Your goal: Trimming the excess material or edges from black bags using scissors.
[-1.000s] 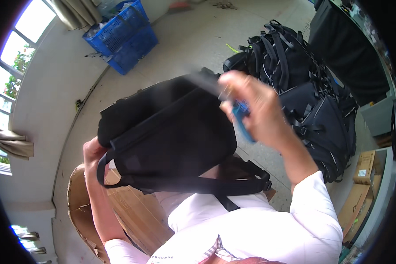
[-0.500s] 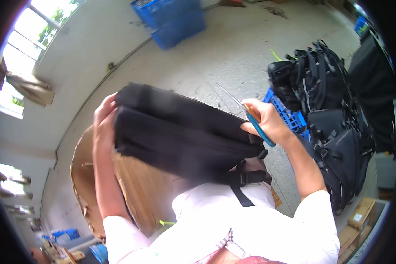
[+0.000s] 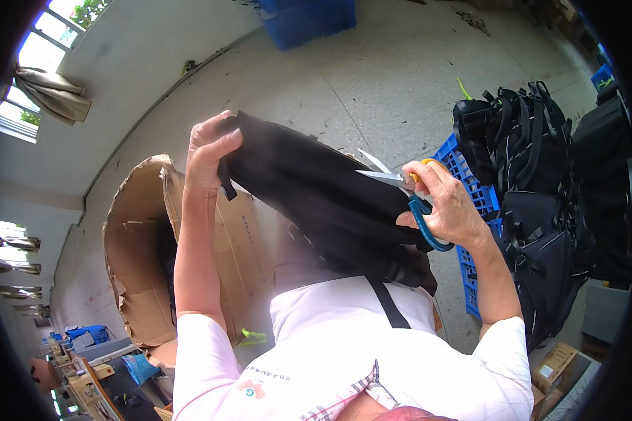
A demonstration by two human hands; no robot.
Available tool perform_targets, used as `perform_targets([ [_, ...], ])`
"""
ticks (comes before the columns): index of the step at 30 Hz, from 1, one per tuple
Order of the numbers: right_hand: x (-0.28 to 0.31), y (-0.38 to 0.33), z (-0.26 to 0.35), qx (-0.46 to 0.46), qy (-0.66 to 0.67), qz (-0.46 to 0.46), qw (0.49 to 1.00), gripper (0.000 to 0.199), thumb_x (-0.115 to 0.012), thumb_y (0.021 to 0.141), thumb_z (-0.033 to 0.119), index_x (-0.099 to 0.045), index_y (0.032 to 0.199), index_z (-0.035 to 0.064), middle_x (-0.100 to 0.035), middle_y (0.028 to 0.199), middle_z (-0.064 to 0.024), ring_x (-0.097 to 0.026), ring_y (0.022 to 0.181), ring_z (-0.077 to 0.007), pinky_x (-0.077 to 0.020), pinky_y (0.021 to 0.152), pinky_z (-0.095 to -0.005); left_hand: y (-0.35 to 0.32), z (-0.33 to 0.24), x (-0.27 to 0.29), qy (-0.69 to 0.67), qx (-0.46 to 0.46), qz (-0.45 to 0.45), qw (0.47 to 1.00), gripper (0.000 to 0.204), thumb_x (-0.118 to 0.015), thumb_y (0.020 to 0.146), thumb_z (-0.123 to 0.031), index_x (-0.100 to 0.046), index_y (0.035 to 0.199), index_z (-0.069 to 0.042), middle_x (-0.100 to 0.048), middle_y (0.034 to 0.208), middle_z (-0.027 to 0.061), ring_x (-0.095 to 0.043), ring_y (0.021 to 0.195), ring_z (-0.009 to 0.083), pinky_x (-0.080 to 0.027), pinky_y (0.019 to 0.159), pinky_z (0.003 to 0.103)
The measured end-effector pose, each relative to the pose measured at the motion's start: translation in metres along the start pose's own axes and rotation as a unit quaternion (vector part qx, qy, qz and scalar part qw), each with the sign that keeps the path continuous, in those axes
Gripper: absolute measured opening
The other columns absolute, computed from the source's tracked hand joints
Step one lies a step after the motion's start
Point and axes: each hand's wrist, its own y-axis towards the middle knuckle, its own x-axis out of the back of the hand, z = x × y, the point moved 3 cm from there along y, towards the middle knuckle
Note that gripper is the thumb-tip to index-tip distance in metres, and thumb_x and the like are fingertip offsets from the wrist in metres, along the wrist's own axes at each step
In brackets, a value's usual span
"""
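One backpack (image 3: 316,196), one scissors (image 3: 407,193) (two hands).

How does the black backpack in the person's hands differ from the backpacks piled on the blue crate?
The held backpack is lifted off the floor, gripped by the left hand, with scissors in the right hand at its edge; the piled backpacks lie untouched, straps tangled, on the blue crate. All are black.

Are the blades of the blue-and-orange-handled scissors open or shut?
Open: the two metal blades of the blue-and-orange-handled scissors spread apart in a V beside the black fabric backpack, in the right hand.
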Motion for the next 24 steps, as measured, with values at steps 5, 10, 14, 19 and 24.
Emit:
perform_targets([
  [5, 0.005, 0.024, 0.008, 0.039, -0.025, 0.017, 0.999, 0.064, -0.078, 0.059, 0.039, -0.050, 0.106, 0.0068, -0.050, 0.079, -0.0062, -0.052, 0.069, -0.0195, -0.0454, 0.062, -0.0321, -0.004, -0.006, -0.006, -0.023, -0.030, -0.010, 0.999, 0.019, -0.070, 0.070, -0.003, -0.062, 0.088, -0.001, -0.064, 0.082, 0.0057, -0.061, 0.071, 0.0136, -0.049, 0.066, 0.023],
  [10, 0.004, 0.036, 0.016, 0.071, -0.041, 0.022, 0.996, 0.059, -0.075, 0.062, 0.045, -0.052, 0.101, 0.0061, -0.051, 0.074, -0.0073, -0.052, 0.063, -0.0197, -0.0453, 0.058, -0.0319, -0.010, -0.008, -0.009, -0.015, -0.030, -0.008, 0.999, 0.015, -0.069, 0.072, -0.004, -0.060, 0.084, -0.001, -0.060, 0.076, 0.0028, -0.058, 0.067, 0.0113, -0.046, 0.062, 0.021],
  [14, 0.003, 0.038, 0.018, 0.086, -0.039, 0.045, 0.994, 0.057, -0.071, 0.066, 0.050, -0.053, 0.096, 0.0052, -0.052, 0.072, -0.0079, -0.053, 0.058, -0.0197, -0.0454, 0.055, -0.0313, -0.012, -0.007, -0.005, 0.008, -0.029, -0.015, 0.999, 0.014, -0.069, 0.073, -0.005, -0.060, 0.083, 0.000, -0.058, 0.074, 0.0015, -0.057, 0.066, 0.0104, -0.045, 0.061, 0.021],
  [19, 0.000, 0.041, 0.024, 0.102, -0.046, 0.035, 0.993, 0.052, -0.070, 0.068, 0.048, -0.052, 0.092, 0.0056, -0.053, 0.071, -0.0081, -0.053, 0.056, -0.0205, -0.0447, 0.053, -0.0298, -0.015, -0.004, 0.004, 0.021, -0.030, -0.016, 0.999, 0.014, -0.069, 0.073, -0.006, -0.059, 0.080, 0.000, -0.057, 0.075, 0.0009, -0.056, 0.066, 0.0098, -0.044, 0.061, 0.021],
  [24, -0.006, 0.038, 0.022, 0.102, -0.058, 0.039, 0.992, 0.046, -0.073, 0.068, 0.040, -0.052, 0.089, 0.0052, -0.053, 0.065, -0.0084, -0.054, 0.055, -0.0212, -0.0432, 0.050, -0.0301, -0.018, -0.003, 0.007, 0.015, -0.017, -0.022, 0.999, 0.014, -0.069, 0.073, -0.007, -0.059, 0.080, 0.000, -0.056, 0.074, 0.0008, -0.055, 0.066, 0.0094, -0.043, 0.060, 0.020],
])
